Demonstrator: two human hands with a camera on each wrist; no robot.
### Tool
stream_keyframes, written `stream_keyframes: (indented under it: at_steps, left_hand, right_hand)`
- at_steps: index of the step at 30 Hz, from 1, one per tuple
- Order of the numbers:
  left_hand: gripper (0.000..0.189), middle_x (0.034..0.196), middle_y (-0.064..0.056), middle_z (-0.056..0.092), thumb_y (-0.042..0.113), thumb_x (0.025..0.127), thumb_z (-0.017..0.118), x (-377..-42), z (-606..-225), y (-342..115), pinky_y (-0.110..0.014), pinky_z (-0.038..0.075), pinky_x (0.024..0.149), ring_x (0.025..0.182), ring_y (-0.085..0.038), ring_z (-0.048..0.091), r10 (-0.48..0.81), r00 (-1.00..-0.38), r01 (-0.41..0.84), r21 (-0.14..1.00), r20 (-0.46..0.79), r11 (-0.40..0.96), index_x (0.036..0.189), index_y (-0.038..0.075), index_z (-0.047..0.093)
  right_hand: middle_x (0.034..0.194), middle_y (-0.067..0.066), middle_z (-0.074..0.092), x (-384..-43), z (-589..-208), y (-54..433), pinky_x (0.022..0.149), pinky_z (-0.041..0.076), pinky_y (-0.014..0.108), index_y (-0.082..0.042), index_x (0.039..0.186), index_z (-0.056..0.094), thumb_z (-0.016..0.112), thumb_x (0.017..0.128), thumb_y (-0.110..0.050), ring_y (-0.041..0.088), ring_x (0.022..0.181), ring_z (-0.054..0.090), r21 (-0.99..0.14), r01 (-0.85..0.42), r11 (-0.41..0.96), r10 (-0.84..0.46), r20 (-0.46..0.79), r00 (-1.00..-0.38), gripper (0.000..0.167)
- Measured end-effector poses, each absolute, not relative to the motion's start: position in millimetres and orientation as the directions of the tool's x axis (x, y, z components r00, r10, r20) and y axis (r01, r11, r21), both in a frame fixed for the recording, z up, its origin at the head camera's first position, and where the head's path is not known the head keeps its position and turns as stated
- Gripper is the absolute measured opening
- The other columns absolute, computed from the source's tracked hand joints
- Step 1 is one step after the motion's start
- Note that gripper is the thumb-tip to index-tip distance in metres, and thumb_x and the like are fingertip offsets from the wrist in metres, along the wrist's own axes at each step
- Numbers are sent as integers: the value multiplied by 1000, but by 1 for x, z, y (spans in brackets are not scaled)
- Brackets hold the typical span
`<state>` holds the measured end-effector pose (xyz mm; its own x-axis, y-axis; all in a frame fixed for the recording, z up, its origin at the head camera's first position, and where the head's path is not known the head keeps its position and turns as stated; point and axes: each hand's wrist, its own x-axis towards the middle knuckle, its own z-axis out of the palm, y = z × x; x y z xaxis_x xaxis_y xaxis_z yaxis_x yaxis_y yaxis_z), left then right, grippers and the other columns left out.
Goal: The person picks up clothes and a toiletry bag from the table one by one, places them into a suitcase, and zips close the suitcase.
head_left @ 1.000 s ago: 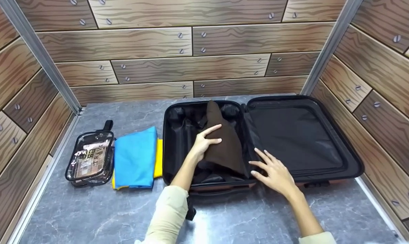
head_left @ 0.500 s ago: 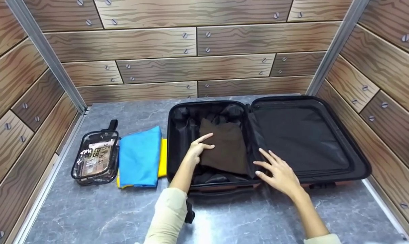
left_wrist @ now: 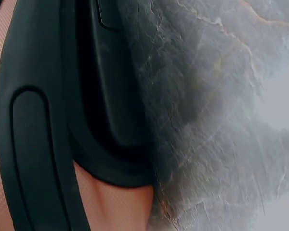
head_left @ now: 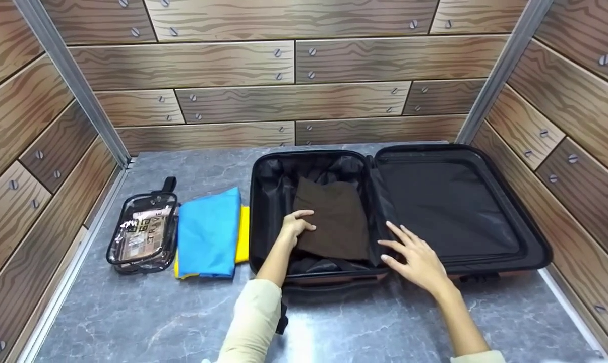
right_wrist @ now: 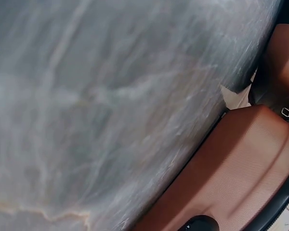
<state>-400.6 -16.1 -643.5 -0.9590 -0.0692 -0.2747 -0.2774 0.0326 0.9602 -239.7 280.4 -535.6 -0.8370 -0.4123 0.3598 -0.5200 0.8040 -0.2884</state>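
Observation:
A folded brown cloth [head_left: 332,220] lies inside the left half of an open black-lined suitcase [head_left: 272,194]. My left hand [head_left: 295,227] rests at the cloth's left edge, its index finger slightly bent over the fabric. Spread fingers of my right hand [head_left: 414,257] lie over the hinge side, near the lid half [head_left: 445,206]; the exact contact is unclear. Neither hand appears in its own wrist view. The left wrist view shows the dark carry handle [left_wrist: 127,166] against the copper-coloured shell, and the right wrist view shows more of that ribbed shell [right_wrist: 231,168].
To the left of the suitcase, a folded blue cloth [head_left: 208,234] lies on a yellow cloth [head_left: 243,237]. A clear zip pouch [head_left: 142,229] with printed packs inside is farther left. Wood-patterned walls [head_left: 223,65] enclose the grey marbled tabletop [head_left: 147,307] at back and sides.
The brown cloth's raised far corner has come down, so it now lies flatter. My left hand has drawn slightly back toward me along its left edge. The right hand has stayed about the same.

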Motion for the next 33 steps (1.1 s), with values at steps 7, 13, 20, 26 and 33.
stream_keyframes:
  at_steps: [7,13,20,26,33]
  left_hand:
    - [47,117,-13,57,-13,63,71,-342,-555,-10,-35,40,91,108,-28,49,-140,-964,-254,941,-227,222,105,7,68]
    - [48,120,-11,57,-11,64,71,-326,-531,-10,-34,40,89,109,-30,49,-196,-963,-243,914,-187,326,108,7,66]
    - [53,120,-10,57,-6,63,73,-327,-526,-11,-38,40,90,109,-32,49,-239,-961,-229,875,-135,427,111,15,65]
    - [57,117,-14,54,-1,67,74,-329,-523,-10,-41,37,90,108,-35,44,-263,-963,-185,838,-51,514,119,17,61]
    - [43,112,-15,61,-2,71,71,-326,-512,-18,-39,43,87,105,-31,55,-258,-965,-38,945,49,324,112,8,65]
  right_hand:
    - [145,-5,32,-239,-535,281,93,30,57,-24,117,64,62,85,-40,30,129,31,-299,-514,804,-401,366,-840,36]
    - [145,-5,33,-239,-535,281,92,31,58,-24,117,65,63,85,-41,30,129,32,-308,-511,803,-392,373,-841,36]
    - [145,-6,32,-241,-534,281,92,31,57,-24,117,64,61,85,-42,30,129,31,-313,-516,797,-397,371,-839,37]
    - [146,-5,31,-240,-533,282,93,30,59,-24,118,63,60,86,-44,30,130,30,-315,-506,803,-391,362,-846,38]
    - [145,-5,32,-239,-535,281,94,30,57,-24,117,64,62,85,-41,29,130,30,-308,-508,804,-394,364,-844,37]
